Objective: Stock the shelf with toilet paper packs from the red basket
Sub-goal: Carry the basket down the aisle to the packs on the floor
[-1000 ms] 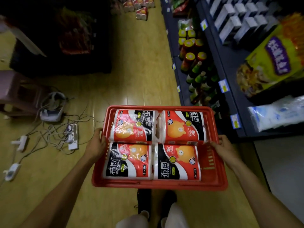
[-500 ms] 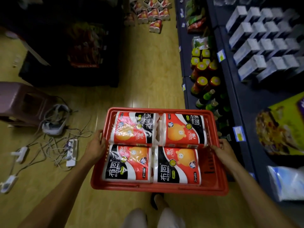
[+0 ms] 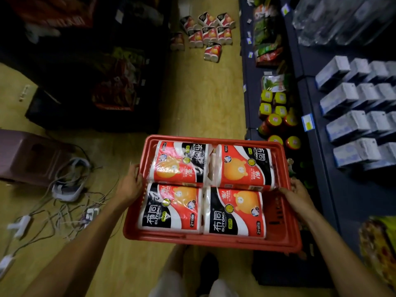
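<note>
I carry a red plastic basket (image 3: 280, 234) in front of me above the wooden floor. Several red, white and black toilet paper packs (image 3: 201, 189) lie flat inside it, filling most of it. My left hand (image 3: 129, 185) grips the basket's left rim. On the right rim, my right hand (image 3: 297, 195) holds on with its fingers curled over the edge. The dark blue shelf (image 3: 317, 146) runs along my right side.
More toilet paper packs (image 3: 205, 32) lie on the floor far ahead. The shelf holds white boxes (image 3: 351, 125), jars and bottles (image 3: 276, 116) and snack bags. Cables and power strips (image 3: 70, 202) and a purple stool (image 3: 30, 157) sit on the floor at left. Dark racks stand beyond them.
I have walked forward along the aisle with the basket held the same way. The packs on the floor ahead and the white boxes on the shelf have come closer.
</note>
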The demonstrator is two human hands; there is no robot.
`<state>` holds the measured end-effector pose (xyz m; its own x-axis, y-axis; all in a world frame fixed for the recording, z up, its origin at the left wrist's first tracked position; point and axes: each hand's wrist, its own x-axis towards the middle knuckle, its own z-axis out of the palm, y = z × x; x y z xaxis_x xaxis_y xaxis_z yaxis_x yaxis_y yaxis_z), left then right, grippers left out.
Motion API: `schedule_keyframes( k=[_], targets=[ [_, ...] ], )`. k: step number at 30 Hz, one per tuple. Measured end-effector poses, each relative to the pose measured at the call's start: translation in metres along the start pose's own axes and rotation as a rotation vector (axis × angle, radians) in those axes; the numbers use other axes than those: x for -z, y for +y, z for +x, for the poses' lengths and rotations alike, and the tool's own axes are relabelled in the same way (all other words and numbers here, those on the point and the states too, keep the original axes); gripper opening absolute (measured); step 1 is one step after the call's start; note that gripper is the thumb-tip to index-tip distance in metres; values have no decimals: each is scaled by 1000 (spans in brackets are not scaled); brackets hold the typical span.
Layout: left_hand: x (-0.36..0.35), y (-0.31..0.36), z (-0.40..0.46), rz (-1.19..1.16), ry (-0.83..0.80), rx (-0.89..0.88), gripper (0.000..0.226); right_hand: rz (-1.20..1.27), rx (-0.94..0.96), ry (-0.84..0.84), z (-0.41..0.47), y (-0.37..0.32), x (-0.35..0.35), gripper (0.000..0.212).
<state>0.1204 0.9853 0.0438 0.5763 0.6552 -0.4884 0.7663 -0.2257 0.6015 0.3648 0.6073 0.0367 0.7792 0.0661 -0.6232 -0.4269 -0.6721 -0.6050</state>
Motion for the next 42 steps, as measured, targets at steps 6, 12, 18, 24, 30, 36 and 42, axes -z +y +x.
schedule_keyframes(
  k=[6, 12, 18, 24, 30, 36, 42],
  targets=[
    [43, 33, 82, 83, -5, -5, 32, -12, -36, 54, 54, -65, -21, 33],
    [77, 76, 160, 133, -9, -30, 34, -23, -14, 98, 97, -141, -37, 28],
    [94, 115, 236, 129, -14, -6, 35, 0, 24, 83, 156, -216, -40, 22],
    [97, 161, 315, 119, 9, 42, 38, -50, 4, 60, 231, -283, -35, 26],
    [100, 213, 382, 64, 0, 80, 37, -61, -4, 44, 302, -344, -27, 25],
    [108, 258, 444, 53, 9, 75, 38, -54, -9, 27, 363, -400, -25, 28],
    [119, 286, 513, 69, 9, 71, 38, -45, -13, 7, 420, -449, -36, 29]
  ],
)
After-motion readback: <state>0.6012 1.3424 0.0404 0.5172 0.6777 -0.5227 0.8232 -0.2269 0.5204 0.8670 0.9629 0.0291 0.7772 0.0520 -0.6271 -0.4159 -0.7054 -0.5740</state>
